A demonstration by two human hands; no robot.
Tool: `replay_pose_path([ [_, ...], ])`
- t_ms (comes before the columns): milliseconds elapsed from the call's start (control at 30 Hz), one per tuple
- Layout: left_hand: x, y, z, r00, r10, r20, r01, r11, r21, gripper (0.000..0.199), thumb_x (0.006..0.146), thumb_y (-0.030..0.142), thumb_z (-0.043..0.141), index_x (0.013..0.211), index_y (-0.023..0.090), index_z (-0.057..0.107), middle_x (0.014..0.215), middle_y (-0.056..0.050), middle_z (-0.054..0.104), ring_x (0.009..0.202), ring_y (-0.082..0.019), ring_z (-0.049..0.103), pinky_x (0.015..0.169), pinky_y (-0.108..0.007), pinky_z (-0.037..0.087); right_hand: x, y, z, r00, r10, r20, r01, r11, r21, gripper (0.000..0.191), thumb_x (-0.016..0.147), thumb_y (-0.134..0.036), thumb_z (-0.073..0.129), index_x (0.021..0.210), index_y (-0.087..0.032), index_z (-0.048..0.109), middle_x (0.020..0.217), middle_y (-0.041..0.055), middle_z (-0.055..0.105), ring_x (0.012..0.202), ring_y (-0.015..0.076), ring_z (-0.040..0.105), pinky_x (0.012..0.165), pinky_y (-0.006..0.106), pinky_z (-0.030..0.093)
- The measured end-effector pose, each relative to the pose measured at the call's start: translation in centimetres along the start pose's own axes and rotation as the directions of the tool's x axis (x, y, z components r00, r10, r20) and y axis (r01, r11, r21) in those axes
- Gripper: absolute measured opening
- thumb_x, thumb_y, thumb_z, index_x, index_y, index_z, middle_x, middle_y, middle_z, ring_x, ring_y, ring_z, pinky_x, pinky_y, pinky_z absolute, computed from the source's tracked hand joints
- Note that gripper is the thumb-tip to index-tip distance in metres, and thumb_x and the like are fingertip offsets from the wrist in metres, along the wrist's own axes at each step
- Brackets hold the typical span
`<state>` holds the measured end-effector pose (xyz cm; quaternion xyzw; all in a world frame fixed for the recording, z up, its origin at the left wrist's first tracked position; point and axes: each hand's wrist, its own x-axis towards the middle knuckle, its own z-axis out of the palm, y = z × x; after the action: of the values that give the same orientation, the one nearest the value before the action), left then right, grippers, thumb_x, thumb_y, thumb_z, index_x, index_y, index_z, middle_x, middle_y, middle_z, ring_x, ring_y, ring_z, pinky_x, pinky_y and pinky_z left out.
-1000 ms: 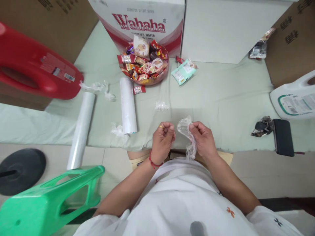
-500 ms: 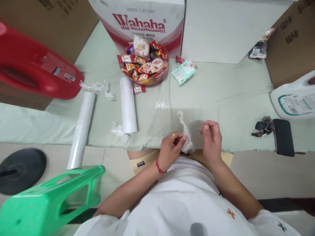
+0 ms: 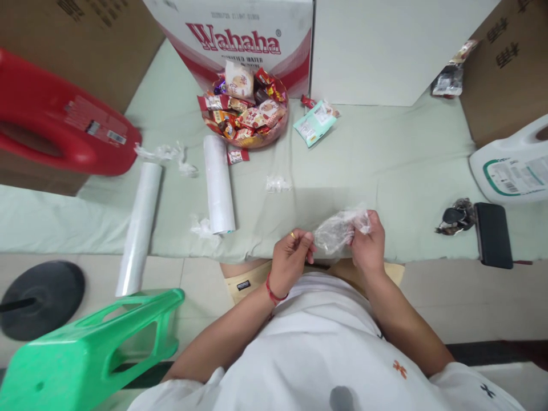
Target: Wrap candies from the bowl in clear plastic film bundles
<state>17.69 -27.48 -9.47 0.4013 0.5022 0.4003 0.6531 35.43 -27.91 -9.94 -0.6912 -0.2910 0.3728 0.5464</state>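
Observation:
A crumpled clear plastic bag (image 3: 334,233) stretches between my two hands above the table's front edge. My right hand (image 3: 369,240) is closed round its bunched right end. At the bag's left tip, the fingers of my left hand (image 3: 293,251) are pinched together on the plastic; a ring and a red cord bracelet show on this hand and wrist. Two white plastic rolls, one upright-lying roll (image 3: 219,185) and another roll (image 3: 140,228) overhanging the edge, lie to the left. Small crumpled plastic pieces (image 3: 278,184) rest on the cloth beyond my hands.
A bowl of wrapped sweets (image 3: 244,140) stands before a Wahaha carton (image 3: 240,34). A mint-green packet (image 3: 315,124) lies beside it. Keys (image 3: 456,217), a black phone (image 3: 494,235) and a white jug (image 3: 514,165) are right. A red jug (image 3: 103,137) and green stool (image 3: 55,365) are left.
My right hand has taken hold of the plastic bag, which was a twisted strip in my left hand. The bag now spreads sideways between both hands. The view has shifted slightly.

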Motion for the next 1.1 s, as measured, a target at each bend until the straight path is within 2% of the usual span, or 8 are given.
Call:
replay_pose_path([
  [200, 1.1, 0.2, -1.5, 0.993, -0.017, -0.116, 0.01, 0.998, -0.063, 0.048, 0.084, 0.064, 0.075, 0.079, 0.019, 0.059, 0.062, 0.003, 0.062, 0.047, -0.006, 0.048, 0.047, -0.018, 0.038, 1.7, -0.6, -2.5, 0.986, 0.099, -0.133, -0.09, 0.993, 0.073, 0.029, 0.09, -0.05, 0.065, 0.087, -0.026, 0.049, 0.063, -0.0086, 0.043, 0.041, 0.0081, 0.032, 0.035, 0.024, 0.024],
  [300, 1.4, 0.9, -0.9, 1.0, -0.017, 0.003, 0.017, 0.999, -0.038, 0.048, 0.088, 0.065, 0.07, 0.085, 0.018, 0.065, 0.082, -0.004, 0.07, 0.067, -0.011, 0.061, 0.059, -0.021, 0.049, 1.3, -0.8, -2.9, 0.994, 0.077, -0.077, -0.072, 0.995, 0.062, 0.033, 0.091, -0.054, 0.066, 0.088, -0.026, 0.05, 0.063, -0.0082, 0.045, 0.04, 0.008, 0.032, 0.034, 0.025, 0.025],
  [400, 1.7, 1.6, 0.9, 0.983, -0.096, 0.155, 0.109, 0.991, -0.077, 0.061, 0.09, 0.076, 0.056, 0.102, 0.018, 0.069, 0.107, -0.012, 0.071, 0.095, -0.021, 0.068, 0.069, -0.029, 0.058, 0.1, -1.1, -2.5, 1.0, 0.014, -0.002, -0.014, 1.0, 0.007, 0.032, 0.094, -0.055, 0.063, 0.089, -0.026, 0.052, 0.063, -0.0076, 0.046, 0.04, 0.0092, 0.037, 0.035, 0.026, 0.031],
  [500, 2.4, 1.8, 2.8, 0.975, -0.128, 0.183, 0.14, 0.989, -0.056, 0.064, 0.076, 0.067, 0.08, 0.116, 0.019, 0.067, 0.115, -0.014, 0.069, 0.099, -0.024, 0.068, 0.067, -0.029, 0.058, -0.9, -1.4, -2.1, 0.998, -0.051, 0.046, 0.055, 0.994, -0.089, 0.031, 0.097, -0.055, 0.061, 0.089, -0.026, 0.054, 0.059, -0.0072, 0.046, 0.043, 0.0109, 0.042, 0.039, 0.026, 0.037],
  [567, 3.1, 1.7, 3.6, 0.981, -0.123, 0.149, 0.126, 0.992, -0.013, 0.057, 0.069, 0.052, 0.091, 0.109, 0.018, 0.067, 0.1, -0.009, 0.071, 0.081, -0.018, 0.067, 0.059, -0.025, 0.052, -1.2, -1.5, -2.2, 0.995, -0.068, 0.072, 0.077, 0.988, -0.133, 0.032, 0.097, -0.056, 0.061, 0.09, -0.025, 0.056, 0.058, -0.0069, 0.046, 0.044, 0.0115, 0.043, 0.04, 0.026, 0.039],
  [633, 3.8, 1.3, 4.0, 0.989, -0.11, 0.1, 0.11, 0.994, 0.007, 0.04, 0.077, 0.05, 0.084, 0.089, 0.018, 0.065, 0.071, 0.0, 0.063, 0.057, -0.011, 0.056, 0.051, -0.022, 0.043, -1.3, -1.5, -2.4, 0.995, -0.059, 0.077, 0.069, 0.988, -0.137, 0.034, 0.097, -0.058, 0.06, 0.09, -0.025, 0.056, 0.058, -0.0066, 0.046, 0.044, 0.0116, 0.042, 0.039, 0.026, 0.039],
  [700, 4.2, 0.9, 4.0, 0.997, -0.065, 0.041, 0.064, 0.998, 0.014, 0.039, 0.088, 0.055, 0.071, 0.076, 0.019, 0.06, 0.053, 0.007, 0.049, 0.046, -0.009, 0.043, 0.047, -0.022, 0.036, -1.3, -1.4, -2.6, 0.997, -0.037, 0.067, 0.045, 0.991, -0.128, 0.035, 0.096, -0.06, 0.061, 0.09, -0.025, 0.056, 0.06, -0.0062, 0.047, 0.044, 0.0112, 0.042, 0.038, 0.026, 0.038],
  [1100, 4.4, 0.4, 1.2, 0.971, 0.073, -0.227, -0.057, 0.995, 0.078, 0.047, 0.092, 0.067, 0.063, 0.078, 0.022, 0.056, 0.05, 0.008, 0.041, 0.045, -0.01, 0.036, 0.045, -0.023, 0.029, -0.5, -0.3, -3.9, 0.997, 0.039, 0.07, -0.037, 0.999, -0.024, 0.036, 0.093, -0.06, 0.066, 0.091, -0.024, 0.057, 0.059, -0.0083, 0.044, 0.045, 0.0088, 0.039, 0.039, 0.021, 0.035],
])
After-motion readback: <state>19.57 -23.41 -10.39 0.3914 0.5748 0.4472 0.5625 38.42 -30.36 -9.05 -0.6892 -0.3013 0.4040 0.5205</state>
